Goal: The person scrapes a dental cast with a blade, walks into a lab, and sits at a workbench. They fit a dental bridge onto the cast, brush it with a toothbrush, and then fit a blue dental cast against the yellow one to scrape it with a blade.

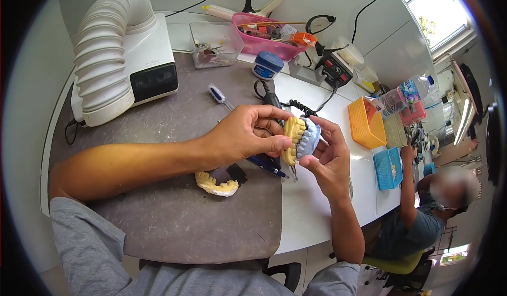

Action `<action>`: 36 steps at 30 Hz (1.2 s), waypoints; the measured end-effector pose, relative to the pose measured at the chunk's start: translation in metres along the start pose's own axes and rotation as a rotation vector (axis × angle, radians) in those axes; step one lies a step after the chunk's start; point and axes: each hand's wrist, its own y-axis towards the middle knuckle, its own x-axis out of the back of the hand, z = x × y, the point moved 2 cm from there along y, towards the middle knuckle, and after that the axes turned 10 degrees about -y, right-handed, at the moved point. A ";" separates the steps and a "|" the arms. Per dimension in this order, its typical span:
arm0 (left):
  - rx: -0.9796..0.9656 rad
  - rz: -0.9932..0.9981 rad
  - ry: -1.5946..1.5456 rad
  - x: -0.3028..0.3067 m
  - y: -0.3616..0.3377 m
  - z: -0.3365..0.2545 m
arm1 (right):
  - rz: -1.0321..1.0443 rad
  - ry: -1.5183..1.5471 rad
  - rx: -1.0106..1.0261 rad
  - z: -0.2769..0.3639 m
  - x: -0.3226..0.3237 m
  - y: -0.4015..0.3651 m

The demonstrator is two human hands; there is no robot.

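Above the desk, my left hand (253,132) grips a yellow dental cast (292,137) between thumb and fingers. My right hand (330,156) has its fingers round a pale blue dental cast (308,139). The two casts are held upright side by side, their tooth rows facing and touching or nearly so. Below my left forearm a second yellow, arch-shaped cast (216,185) lies on the grey mat, beside a small black piece (237,173). A blue pen-like tool (266,165) and a dark handpiece (272,99) lie partly hidden behind my hands.
A white extractor hose (103,48) stands at the left. At the back are a clear box (215,45), a pink basket (269,48), a blue-lidded jar (268,65) and a control box (334,70). Orange (366,122) and blue baskets (388,169) stand right, near a seated person (412,222).
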 end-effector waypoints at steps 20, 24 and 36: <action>0.012 -0.011 -0.037 0.003 0.001 0.002 | 0.044 -0.002 0.002 0.002 0.001 -0.002; -0.010 -0.008 -0.018 0.002 0.000 0.002 | 0.035 -0.018 0.023 0.003 0.001 -0.003; -0.021 -0.002 -0.051 0.000 -0.001 -0.001 | 0.039 -0.043 0.043 0.002 0.003 -0.004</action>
